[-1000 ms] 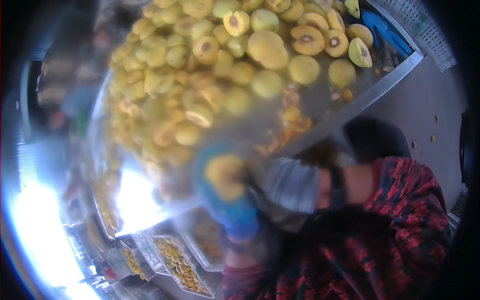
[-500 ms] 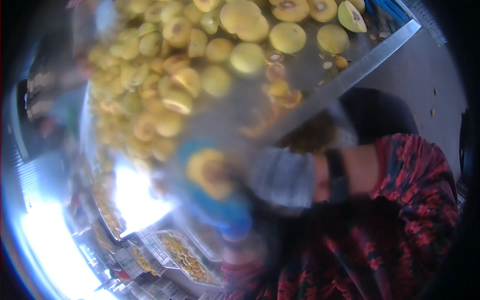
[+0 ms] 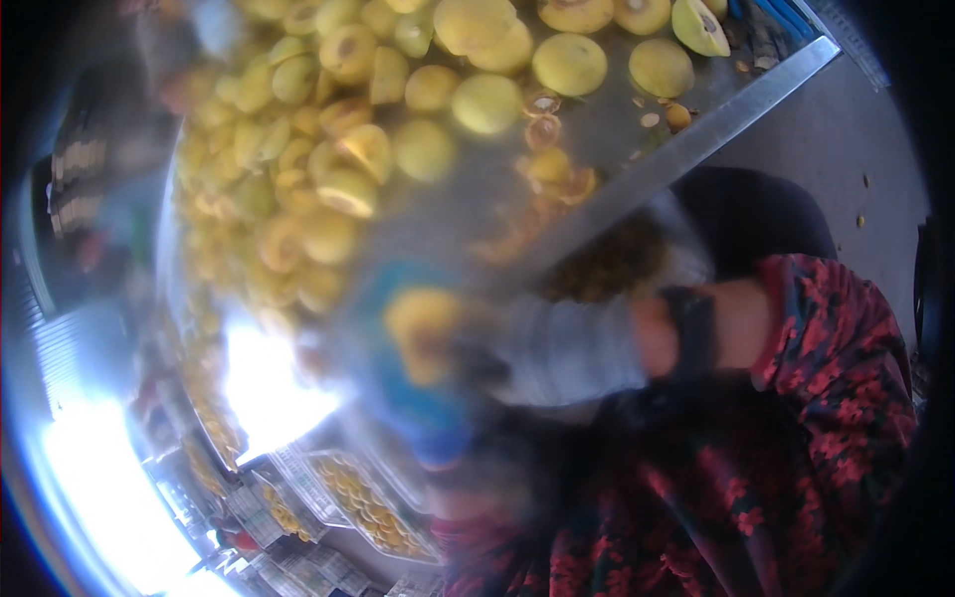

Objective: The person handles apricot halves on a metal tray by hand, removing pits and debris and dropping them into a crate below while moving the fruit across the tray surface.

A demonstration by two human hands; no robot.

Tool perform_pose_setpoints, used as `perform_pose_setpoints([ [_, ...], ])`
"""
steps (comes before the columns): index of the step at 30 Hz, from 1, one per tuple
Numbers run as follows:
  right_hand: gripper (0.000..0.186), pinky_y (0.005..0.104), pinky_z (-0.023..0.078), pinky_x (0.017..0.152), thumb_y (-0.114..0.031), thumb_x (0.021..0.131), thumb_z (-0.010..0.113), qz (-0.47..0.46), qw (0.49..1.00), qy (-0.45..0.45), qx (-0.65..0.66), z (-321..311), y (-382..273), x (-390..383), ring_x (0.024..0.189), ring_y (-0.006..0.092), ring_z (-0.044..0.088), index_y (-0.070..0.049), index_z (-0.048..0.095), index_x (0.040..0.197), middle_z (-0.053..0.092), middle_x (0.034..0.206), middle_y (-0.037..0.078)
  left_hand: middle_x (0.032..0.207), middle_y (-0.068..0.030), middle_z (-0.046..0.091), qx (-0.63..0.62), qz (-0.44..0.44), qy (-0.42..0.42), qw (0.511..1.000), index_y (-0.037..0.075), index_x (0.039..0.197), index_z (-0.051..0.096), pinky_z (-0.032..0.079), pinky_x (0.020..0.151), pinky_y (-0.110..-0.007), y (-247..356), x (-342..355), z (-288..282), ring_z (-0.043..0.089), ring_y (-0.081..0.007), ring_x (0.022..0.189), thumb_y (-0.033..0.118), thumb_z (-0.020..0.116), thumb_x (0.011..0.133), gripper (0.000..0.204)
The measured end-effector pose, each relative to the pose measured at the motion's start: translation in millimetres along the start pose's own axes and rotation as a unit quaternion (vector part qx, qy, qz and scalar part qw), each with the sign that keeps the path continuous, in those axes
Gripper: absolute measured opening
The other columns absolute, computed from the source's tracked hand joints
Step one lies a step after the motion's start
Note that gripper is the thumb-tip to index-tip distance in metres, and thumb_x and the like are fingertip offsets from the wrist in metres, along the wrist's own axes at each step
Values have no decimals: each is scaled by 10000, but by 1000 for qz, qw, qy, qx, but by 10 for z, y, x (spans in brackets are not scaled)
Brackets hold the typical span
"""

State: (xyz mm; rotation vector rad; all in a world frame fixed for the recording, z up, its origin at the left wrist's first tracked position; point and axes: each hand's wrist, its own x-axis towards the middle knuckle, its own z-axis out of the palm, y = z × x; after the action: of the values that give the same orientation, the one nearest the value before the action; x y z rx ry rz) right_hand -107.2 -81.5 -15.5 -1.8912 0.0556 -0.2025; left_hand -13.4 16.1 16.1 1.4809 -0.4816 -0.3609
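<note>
My left hand (image 3: pixel 413 408), in a blue glove, is closed around a yellow fruit half (image 3: pixel 423 323) with a brown middle. The half is blurred, at the near side of the metal table. My right hand (image 3: pixel 502 348) reaches in from the right, with a grey cuff over the wrist and a dark band on the forearm. It meets the fruit's cut face. Its fingers are smeared and dark, so any tool in them cannot be made out. Beyond both hands lies a heap of yellow-green fruit halves (image 3: pixel 333 179), some with brown pits showing.
A raised metal rim (image 3: pixel 696 139) edges the table on the right. Brown pits and scraps (image 3: pixel 545 164) lie just inside it. Below the rim is a container of dark bits (image 3: pixel 612 264). Crates of fruit pieces (image 3: pixel 373 507) stand at lower left. A blurred person (image 3: pixel 184 50) is at upper left.
The held fruit half has shifted slightly and tilted in my left hand. My right forearm has moved a little to the right. The heap looks the same.
</note>
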Motion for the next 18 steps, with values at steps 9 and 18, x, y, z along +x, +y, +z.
perform_pose_setpoints([
  [9,417,399,533,722,-226,835,647,-11,999,-44,-1,-26,-7,-196,763,322,656,-40,557,1198,651,876,164,976,-239,650,-35,-54,-258,964,-82,1051,577,517,817,-375,26,88,-157,639,-281,856,341,456,971,446],
  [18,191,258,434,385,-237,896,645,260,760,-327,498,-222,36,-200,496,152,584,-55,589,896,591,655,46,972,-251,652,-32,-138,-173,975,-50,1063,578,525,804,-401,97,-102,-143,647,-308,878,348,582,900,430],
])
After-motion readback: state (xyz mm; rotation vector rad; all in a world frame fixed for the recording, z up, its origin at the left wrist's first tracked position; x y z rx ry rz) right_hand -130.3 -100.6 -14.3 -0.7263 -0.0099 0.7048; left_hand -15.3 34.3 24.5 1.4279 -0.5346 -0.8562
